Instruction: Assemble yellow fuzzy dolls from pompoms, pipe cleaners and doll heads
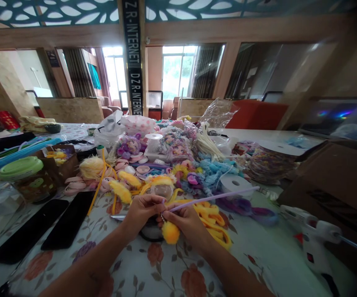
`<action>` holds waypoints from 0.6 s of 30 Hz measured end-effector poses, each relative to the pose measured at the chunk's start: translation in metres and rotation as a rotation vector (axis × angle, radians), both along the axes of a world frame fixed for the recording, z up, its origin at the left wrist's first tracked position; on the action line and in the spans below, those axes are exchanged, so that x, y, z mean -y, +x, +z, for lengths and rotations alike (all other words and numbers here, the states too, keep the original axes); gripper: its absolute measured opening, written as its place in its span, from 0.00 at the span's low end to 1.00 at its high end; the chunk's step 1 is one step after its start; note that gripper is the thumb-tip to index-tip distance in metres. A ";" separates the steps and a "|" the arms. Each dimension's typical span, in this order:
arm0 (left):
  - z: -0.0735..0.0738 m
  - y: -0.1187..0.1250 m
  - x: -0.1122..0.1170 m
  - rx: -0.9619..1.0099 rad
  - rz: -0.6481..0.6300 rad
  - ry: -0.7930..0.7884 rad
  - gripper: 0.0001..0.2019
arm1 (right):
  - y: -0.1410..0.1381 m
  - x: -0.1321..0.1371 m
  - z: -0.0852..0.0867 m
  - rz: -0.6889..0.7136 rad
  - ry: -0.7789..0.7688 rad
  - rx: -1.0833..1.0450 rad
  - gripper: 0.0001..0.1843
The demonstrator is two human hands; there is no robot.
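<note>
Floral oilcloth table (172,268), cluttered with fuzzy craft bits. Left hand (139,212) and right hand (186,220) meet at centre, both pinched on a thin lilac pipe cleaner (215,197); round yellow pompom (170,232) dangles beneath. White glue gun (313,237) lies right.

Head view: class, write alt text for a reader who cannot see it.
Two hands, left hand and right hand, hold a lilac stick and a yellow pompom above a floral tablecloth. Behind lie doll heads, a tape roll and a glue gun.
</note>
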State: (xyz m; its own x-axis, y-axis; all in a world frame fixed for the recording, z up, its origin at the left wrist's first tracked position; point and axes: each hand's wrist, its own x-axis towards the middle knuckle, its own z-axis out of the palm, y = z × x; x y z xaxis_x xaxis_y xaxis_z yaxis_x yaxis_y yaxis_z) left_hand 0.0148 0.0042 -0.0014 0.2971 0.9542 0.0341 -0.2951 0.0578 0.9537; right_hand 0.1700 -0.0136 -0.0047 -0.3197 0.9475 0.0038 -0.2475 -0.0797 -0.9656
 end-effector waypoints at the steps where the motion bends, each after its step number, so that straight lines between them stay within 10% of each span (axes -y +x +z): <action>1: 0.000 0.000 0.000 -0.018 0.004 0.030 0.12 | 0.000 0.000 -0.001 0.004 0.022 0.022 0.13; 18: -0.002 0.000 -0.002 0.043 -0.077 -0.002 0.11 | -0.002 -0.002 0.000 -0.152 -0.045 -0.082 0.14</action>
